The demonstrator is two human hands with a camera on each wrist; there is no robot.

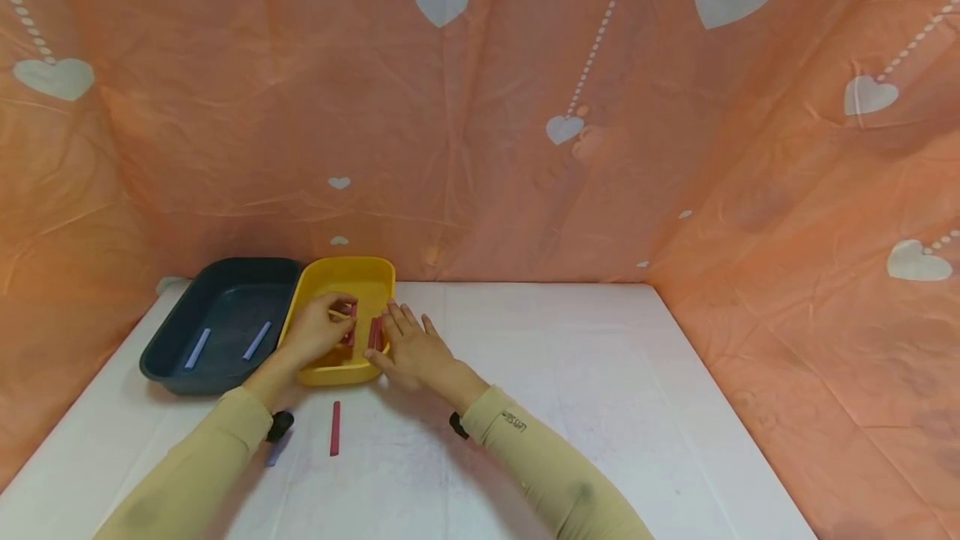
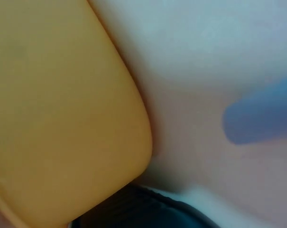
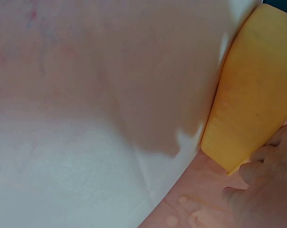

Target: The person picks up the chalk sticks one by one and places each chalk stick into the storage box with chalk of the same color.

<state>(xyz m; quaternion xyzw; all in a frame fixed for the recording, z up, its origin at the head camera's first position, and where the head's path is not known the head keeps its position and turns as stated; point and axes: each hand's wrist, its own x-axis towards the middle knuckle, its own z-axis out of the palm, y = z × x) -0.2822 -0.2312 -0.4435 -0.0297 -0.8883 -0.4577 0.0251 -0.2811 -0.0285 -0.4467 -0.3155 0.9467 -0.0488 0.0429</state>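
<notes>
Over the yellow tray (image 1: 341, 375), my left hand (image 1: 315, 332) pinches a slim red stick (image 1: 352, 312) between thumb and fingers. The fingers partly hide that stick. My right hand (image 1: 420, 355) lies at the tray's right rim with its fingers extended, the thumb reaching over the edge. Beside this thumb, red sticks (image 1: 374, 333) lie side by side along the tray's right inner wall. In the right wrist view the fingers (image 3: 264, 154) rest along the rim of the yellow tray.
A dark blue-grey tray (image 1: 161, 348) stands against the yellow one on the left, holding two lavender-blue sticks (image 1: 197, 348). On the white table (image 1: 562, 407) in front lie a red stick (image 1: 335, 429) and a blue stick (image 2: 262, 116), partly hidden by the left wrist. An orange curtain (image 1: 487, 148) hangs behind.
</notes>
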